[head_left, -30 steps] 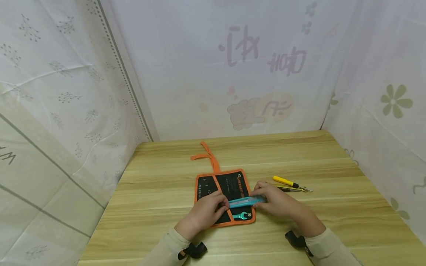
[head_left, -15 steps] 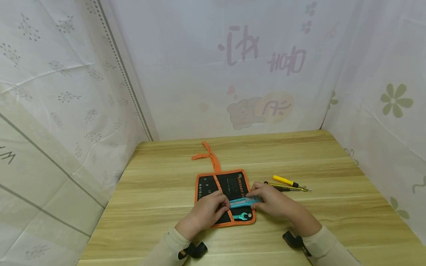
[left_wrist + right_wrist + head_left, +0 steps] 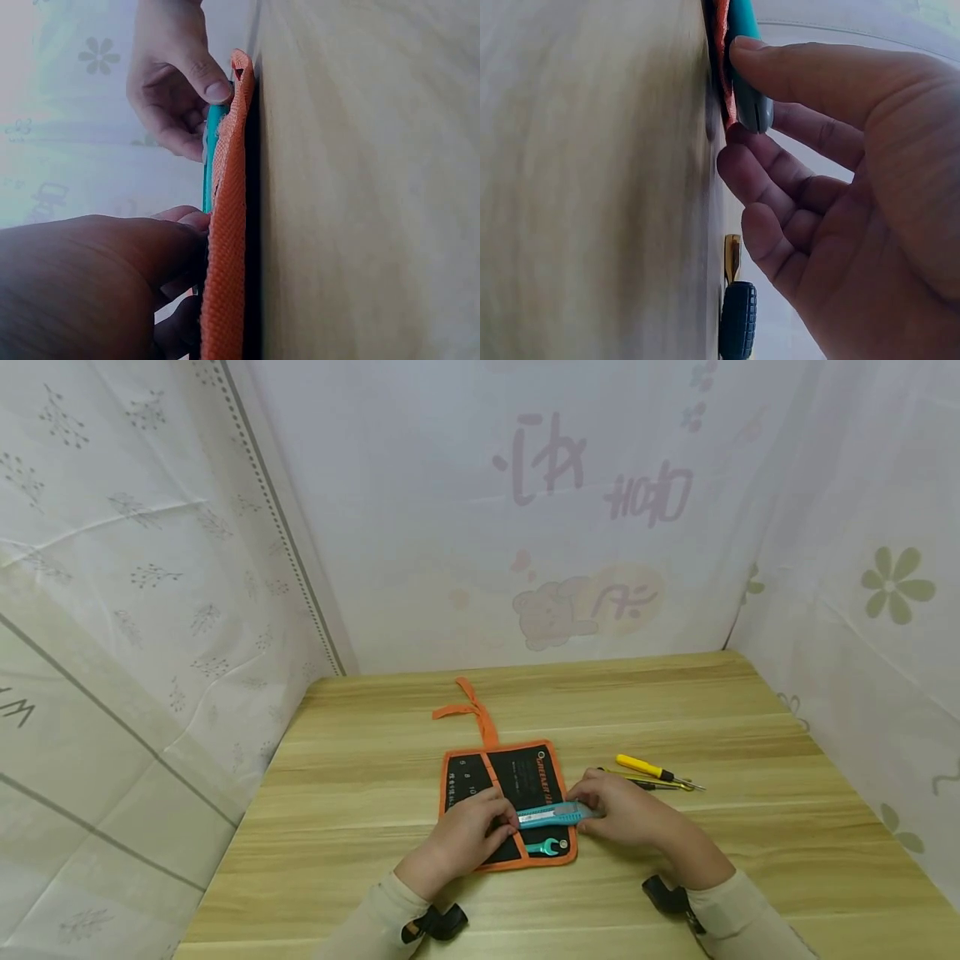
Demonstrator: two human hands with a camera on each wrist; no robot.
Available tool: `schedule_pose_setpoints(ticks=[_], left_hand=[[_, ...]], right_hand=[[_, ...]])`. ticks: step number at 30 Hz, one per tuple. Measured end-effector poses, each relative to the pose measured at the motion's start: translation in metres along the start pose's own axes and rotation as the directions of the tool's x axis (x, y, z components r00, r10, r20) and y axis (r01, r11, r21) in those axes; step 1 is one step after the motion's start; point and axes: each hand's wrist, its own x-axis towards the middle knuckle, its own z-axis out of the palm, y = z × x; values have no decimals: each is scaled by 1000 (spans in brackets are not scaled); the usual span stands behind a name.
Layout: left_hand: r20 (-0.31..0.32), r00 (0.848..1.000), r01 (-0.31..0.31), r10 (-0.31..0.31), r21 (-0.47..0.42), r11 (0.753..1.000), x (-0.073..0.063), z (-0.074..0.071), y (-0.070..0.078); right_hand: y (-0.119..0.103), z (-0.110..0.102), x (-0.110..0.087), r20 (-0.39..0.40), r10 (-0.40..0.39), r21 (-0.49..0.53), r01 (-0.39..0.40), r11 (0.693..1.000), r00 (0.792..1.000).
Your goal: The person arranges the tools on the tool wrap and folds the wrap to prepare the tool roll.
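A black tool pouch (image 3: 520,777) with orange trim lies spread on the table. My left hand (image 3: 465,837) pinches the orange-edged pocket of the pouch, fingertips beside one end of a teal utility knife (image 3: 546,816). That end is hidden at the pocket and left fingers. The knife lies crosswise over the pouch's right part. My right hand (image 3: 626,814) holds its outer grey end between thumb and fingers; in the right wrist view the thumb presses the teal body near the grey tip (image 3: 756,112). A green wrench (image 3: 543,847) sits in the pocket just below the knife.
A yellow-handled screwdriver (image 3: 640,766) lies beyond my right hand, beside a dark-handled tool (image 3: 652,785) and a slim golden tool (image 3: 684,787). Orange ties (image 3: 480,718) stretch from the pouch's far edge. Printed curtains (image 3: 450,527) stand around the wooden table (image 3: 360,760).
My right hand shifts slightly left with the knife, then back right, leaving more of the knife's body showing. My left hand stays at the pocket edge.
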Motion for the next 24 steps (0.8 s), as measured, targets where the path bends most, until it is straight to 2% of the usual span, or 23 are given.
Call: schedule_pose_setpoints(ticks=[8, 13, 15, 20, 24], left_hand=[[-67, 997, -23, 23, 8, 1000, -3, -4, -2], [-121, 992, -11, 22, 91, 996, -5, -8, -8], [-123, 992, -1, 14, 104, 995, -6, -8, -11], [-96, 995, 33, -27, 64, 997, -6, -10, -13], [-80, 995, 57, -53, 48, 997, -6, -11, -12]], right_hand=[[0, -4, -1, 9, -13, 37, 13, 999, 1000], [4, -3, -3, 2, -11, 37, 11, 999, 1000], [6, -3, -3, -1, 2, 29, -2, 1000, 1000], [9, -2, -2, 6, 12, 52, -13, 999, 1000], [10, -2, 0, 14, -16, 69, 15, 997, 1000]])
